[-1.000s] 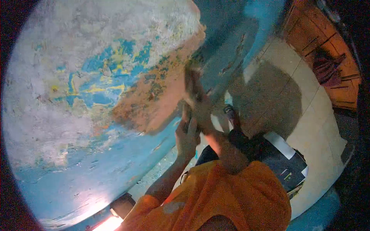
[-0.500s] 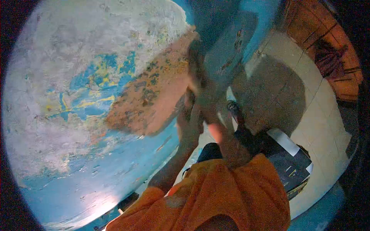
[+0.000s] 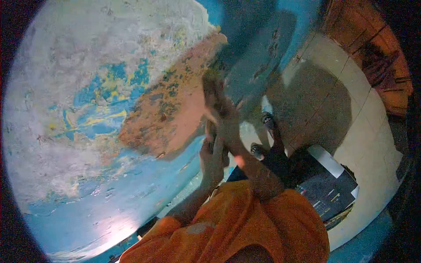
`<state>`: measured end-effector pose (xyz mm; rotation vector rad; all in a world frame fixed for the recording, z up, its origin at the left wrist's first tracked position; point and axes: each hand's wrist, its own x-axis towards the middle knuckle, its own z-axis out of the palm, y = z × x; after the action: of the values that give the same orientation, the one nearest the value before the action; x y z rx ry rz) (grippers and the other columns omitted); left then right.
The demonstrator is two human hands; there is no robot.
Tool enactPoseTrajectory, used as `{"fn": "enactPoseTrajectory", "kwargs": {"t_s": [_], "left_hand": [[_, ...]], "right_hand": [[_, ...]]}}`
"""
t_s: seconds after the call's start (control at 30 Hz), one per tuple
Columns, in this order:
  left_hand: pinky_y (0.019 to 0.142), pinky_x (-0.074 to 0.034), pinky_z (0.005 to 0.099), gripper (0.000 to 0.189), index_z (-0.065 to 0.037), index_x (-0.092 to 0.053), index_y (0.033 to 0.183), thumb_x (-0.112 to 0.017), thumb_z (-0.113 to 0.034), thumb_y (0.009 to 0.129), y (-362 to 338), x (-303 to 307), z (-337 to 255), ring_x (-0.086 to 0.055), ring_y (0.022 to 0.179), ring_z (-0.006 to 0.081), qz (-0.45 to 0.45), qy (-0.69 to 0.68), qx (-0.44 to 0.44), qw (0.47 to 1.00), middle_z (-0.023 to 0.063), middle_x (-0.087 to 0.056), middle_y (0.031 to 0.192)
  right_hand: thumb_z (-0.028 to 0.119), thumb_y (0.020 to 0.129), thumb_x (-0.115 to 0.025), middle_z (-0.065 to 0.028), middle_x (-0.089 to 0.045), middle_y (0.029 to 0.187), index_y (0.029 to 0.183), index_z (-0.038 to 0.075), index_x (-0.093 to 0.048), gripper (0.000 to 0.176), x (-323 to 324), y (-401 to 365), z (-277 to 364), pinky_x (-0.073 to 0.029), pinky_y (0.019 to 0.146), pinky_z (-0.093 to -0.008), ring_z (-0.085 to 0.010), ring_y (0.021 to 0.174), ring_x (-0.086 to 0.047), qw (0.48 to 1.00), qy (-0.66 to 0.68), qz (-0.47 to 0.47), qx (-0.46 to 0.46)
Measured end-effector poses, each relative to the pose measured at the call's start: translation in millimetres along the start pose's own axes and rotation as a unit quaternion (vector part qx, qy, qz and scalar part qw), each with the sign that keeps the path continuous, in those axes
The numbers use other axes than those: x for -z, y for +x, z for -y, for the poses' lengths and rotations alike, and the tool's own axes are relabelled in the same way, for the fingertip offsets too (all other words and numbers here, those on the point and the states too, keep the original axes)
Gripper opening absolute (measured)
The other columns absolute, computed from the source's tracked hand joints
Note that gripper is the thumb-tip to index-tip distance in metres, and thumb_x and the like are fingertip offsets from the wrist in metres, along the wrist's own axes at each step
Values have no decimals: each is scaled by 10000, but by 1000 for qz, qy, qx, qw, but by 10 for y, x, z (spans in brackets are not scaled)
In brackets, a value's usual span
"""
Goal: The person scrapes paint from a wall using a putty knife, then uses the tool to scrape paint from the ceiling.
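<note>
The right hand [image 3: 221, 105] and the left hand [image 3: 212, 162] were positioned together, right above left in the view, at the right-hand margin of the brown patch [image 3: 162, 109]. The right hand extended over that margin. The left hand sat just below it, beside the lower right end of the patch. Whether either hand was open, closed or clamped on an object could not be determined; the fingers were dark and partly blurred.

The brown patch, speckled dark along its upper left part, was located on the right side of the worn surface [image 3: 87, 188], which carried whitish, blue and yellow areas. Its outline ran diagonally from upper right to lower left. The lower right edge of the worn surface curved past the left forearm [image 3: 193, 201].

On the right side, tiled floor [image 3: 372, 131] occupied the space between the hands and the orange-lit structure [image 3: 346, 22], giving lateral room on that side. A round shadow [image 3: 324, 101] covered part of this floor. Two feet in dark footwear [image 3: 266, 120] stood near the right forearm [image 3: 254, 171], limiting the room at floor level. A dark box [image 3: 324, 193] bearing a white strip [image 3: 325, 161] was situated right of the orange shirt [image 3: 245, 219], well apart from both hands. A dark reddish cloth [image 3: 381, 68] lay against the orange-lit structure.
</note>
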<state>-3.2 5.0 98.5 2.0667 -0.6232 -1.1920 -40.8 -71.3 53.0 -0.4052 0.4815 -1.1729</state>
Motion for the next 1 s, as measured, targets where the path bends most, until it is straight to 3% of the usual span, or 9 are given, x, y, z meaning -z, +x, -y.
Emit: {"fn": "enactPoseTrajectory", "kwargs": {"t_s": [0.03, 0.13, 0.27, 0.33, 0.37, 0.47, 0.63, 0.83, 1.0], "left_hand": [[351, -279, 213, 506, -58, -382, 1256, -519, -325, 849, 167, -94, -72, -368, 400, 56, 35, -52, -87, 994, -7, -456, 548], [341, -271, 217, 396, -24, -476, 1081, -521, -341, 847, 272, -284, -349, -364, 390, 59, 51, 3, -165, 985, -8, -457, 546], [335, -260, 219, 311, -26, -477, 946, -544, -311, 840, -80, 21, -30, -355, 382, 60, -4, -82, -3, 997, -10, -450, 548], [373, -336, 249, 361, -63, -436, 1188, -465, -238, 873, -57, 63, -99, -444, 487, 93, 33, -51, 50, 997, 35, -520, 787], [339, -265, 216, 295, -19, -448, 989, -560, -243, 835, 61, -17, -94, -367, 393, 58, 23, 167, -324, 931, 0, -452, 556], [345, -280, 216, 331, -10, -447, 1007, -550, -276, 838, 107, -249, -319, -387, 408, 61, 88, -59, -170, 980, 5, -458, 561], [379, -318, 219, 409, -9, -446, 1077, -539, -328, 839, -190, -140, 20, -418, 440, 69, -6, -157, -19, 987, 10, -475, 584], [361, -317, 227, 323, -85, -444, 1114, -492, -288, 867, 301, -262, -221, -415, 438, 83, 45, -9, -196, 979, 15, -496, 636], [383, -317, 218, 373, -52, -425, 1146, -487, -288, 865, 121, -53, -143, -421, 478, 72, 52, -43, -66, 996, 24, -509, 695]], "right_hand": [[203, 851, -475, -139, -390, 1289, 1310, 38, -284, 524, -30, 49, 140, -419, 856, -478, -228, 1125, -453, 1000, 1, -2, 0], [159, 832, -535, -21, -528, 580, 1059, 39, -502, 259, -246, 219, 832, -383, 323, -216, -110, 343, -464, 993, -61, -105, -7], [162, 834, -537, -24, -510, 530, 1010, 48, -510, 211, -124, 243, 423, -388, 331, -218, -117, 355, -479, 995, -36, -92, -14], [165, 836, -538, -26, -498, 497, 977, 55, -516, 180, -57, 177, 178, -391, 337, -220, -121, 364, -488, 995, -5, -93, -35], [166, 837, -538, -28, -492, 481, 961, 58, -519, 165, -31, 167, 117, -393, 340, -221, -124, 368, -493, 995, 10, -92, -44], [163, 840, -536, -78, -568, 651, 1001, 38, -510, 206, 32, 178, 828, -464, 490, -238, -160, 550, -581, 987, 86, 121, -54], [158, 832, -540, -85, -562, 703, 1018, 38, -503, 224, -30, 65, 181, -456, 539, -252, -166, 604, -569, 999, 1, -24, -26], [151, 823, -544, -94, -556, 765, 1038, 37, -495, 248, -233, 318, 815, -446, 597, -269, -173, 669, -555, 998, -24, -59, 8], [146, 815, -548, -102, -550, 817, 1055, 37, -489, 269, -293, 35, 304, -437, 646, -283, -179, 723, -543, 994, -68, -74, 34]]}}
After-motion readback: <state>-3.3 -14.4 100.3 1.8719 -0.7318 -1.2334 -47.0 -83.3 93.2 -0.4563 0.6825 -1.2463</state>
